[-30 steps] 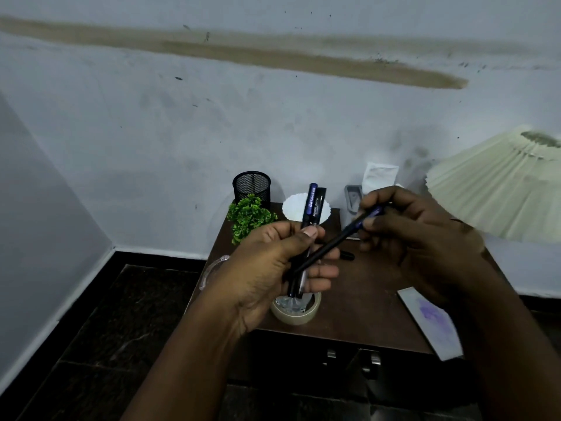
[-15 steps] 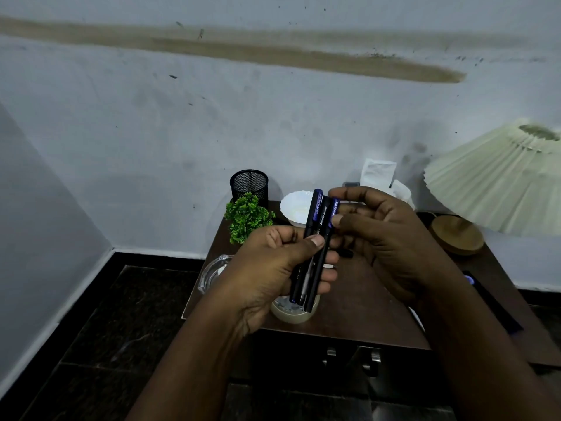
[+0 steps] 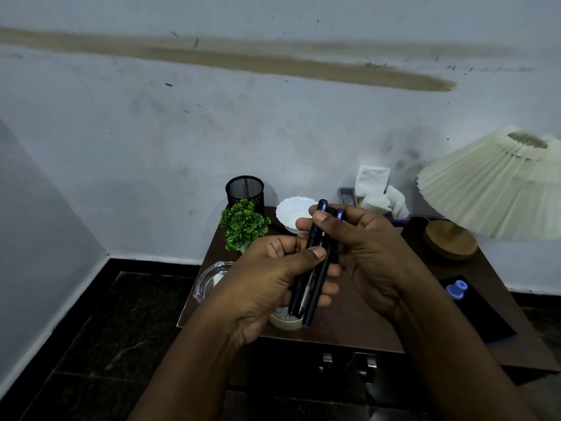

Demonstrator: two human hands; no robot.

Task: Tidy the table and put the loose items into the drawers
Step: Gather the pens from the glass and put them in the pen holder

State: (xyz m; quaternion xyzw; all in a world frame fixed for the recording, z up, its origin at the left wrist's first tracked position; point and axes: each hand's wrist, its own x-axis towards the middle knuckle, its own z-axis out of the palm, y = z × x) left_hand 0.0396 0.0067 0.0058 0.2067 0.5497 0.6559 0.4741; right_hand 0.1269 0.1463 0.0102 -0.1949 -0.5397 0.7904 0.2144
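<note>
Above the brown table [image 3: 358, 326], the left hand [image 3: 267, 287] is curled around a bundle of dark pens [image 3: 312, 268] tilted toward 1 o'clock, while the right hand [image 3: 373, 253] pinches their upper ends, with the white bowl [image 3: 293, 214] at 12 o'clock behind.

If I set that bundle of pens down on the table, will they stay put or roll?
Probably roll: the pens look round-barrelled and smooth. They seem stiff and light, held by the left hand with the right hand steadying the tops. The mesh cup looks safer.
</note>
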